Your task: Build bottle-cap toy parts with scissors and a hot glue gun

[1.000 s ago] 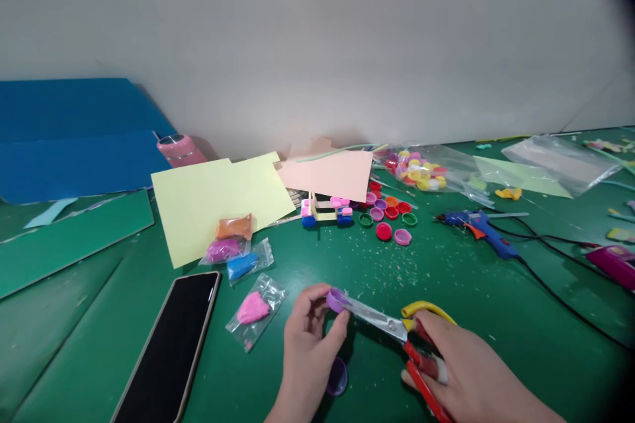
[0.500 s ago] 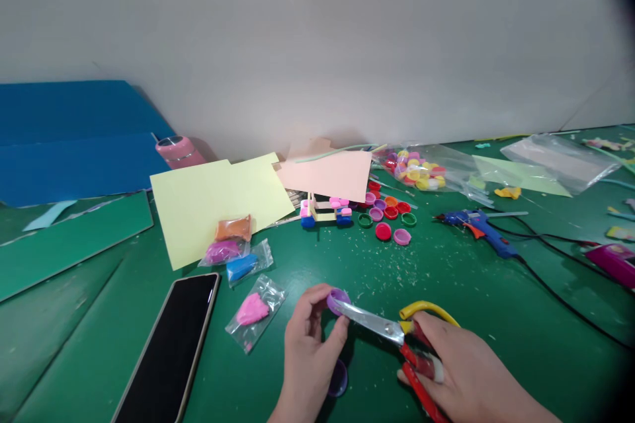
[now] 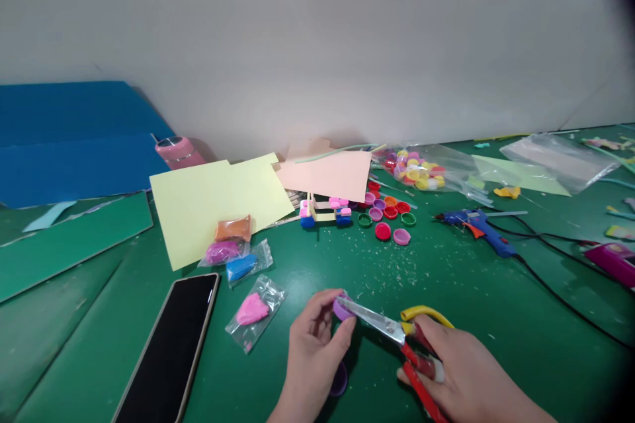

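Note:
Between its thumb and fingers, my left hand [image 3: 317, 350] pinches a small purple cap [image 3: 343, 307]. My right hand [image 3: 459, 367] is closed on the red and yellow handles of a pair of scissors [image 3: 380, 322]. The scissors' metal blades point left, their tips at the rim of the held cap. A second purple cap [image 3: 339, 380] lies on the green table, partly hidden by my left hand. Several red, pink, purple, orange and green caps [image 3: 382, 231] are grouped beyond my hands. A small blue and pink wheeled piece [image 3: 325, 213] stands left of them.
A black phone [image 3: 171, 344] and bagged pink clay [image 3: 253, 308] lie to the left, near yellow paper [image 3: 198, 201]. On the right are a blue glue gun [image 3: 479, 228] with its cord and a plastic bag of caps [image 3: 414, 168]. A white partition [image 3: 317, 46] stands behind.
My left hand and the purple cap have shifted slightly right and down. The cap is tilted differently against the blade tips. My right hand has barely moved.

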A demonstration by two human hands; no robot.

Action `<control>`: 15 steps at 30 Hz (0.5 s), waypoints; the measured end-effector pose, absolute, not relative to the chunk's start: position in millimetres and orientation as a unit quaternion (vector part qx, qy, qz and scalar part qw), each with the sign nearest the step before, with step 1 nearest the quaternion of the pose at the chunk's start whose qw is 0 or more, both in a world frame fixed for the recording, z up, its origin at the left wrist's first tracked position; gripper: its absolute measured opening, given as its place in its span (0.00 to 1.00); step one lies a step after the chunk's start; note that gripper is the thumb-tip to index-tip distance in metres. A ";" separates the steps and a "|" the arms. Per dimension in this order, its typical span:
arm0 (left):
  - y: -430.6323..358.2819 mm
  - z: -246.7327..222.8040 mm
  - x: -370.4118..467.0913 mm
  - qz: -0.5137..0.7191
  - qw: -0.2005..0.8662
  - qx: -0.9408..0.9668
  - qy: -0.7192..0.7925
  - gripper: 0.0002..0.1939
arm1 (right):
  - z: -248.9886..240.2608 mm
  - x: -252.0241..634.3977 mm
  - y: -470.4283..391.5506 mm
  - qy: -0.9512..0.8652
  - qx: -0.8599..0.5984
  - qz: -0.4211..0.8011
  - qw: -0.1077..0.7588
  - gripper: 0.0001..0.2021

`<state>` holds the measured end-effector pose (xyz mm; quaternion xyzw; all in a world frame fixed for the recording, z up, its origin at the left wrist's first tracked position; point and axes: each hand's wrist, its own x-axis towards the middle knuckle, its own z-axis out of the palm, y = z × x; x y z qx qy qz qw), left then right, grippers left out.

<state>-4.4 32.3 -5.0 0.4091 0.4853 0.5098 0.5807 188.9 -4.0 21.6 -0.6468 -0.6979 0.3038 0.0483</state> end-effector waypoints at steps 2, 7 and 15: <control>31.8 -6.6 -3.7 0.519 0.576 0.409 0.481 0.13 | 19.7 190.1 -4.1 -0.684 -0.648 0.326 0.076 0.13; 33.3 -7.3 -4.1 0.533 0.563 0.400 0.489 0.15 | 24.7 196.0 -2.5 -0.681 -0.635 0.342 0.127 0.09; 33.9 -8.9 -3.7 0.556 0.517 0.455 0.465 0.15 | 34.1 190.3 -0.4 -0.694 -0.657 0.291 0.050 0.10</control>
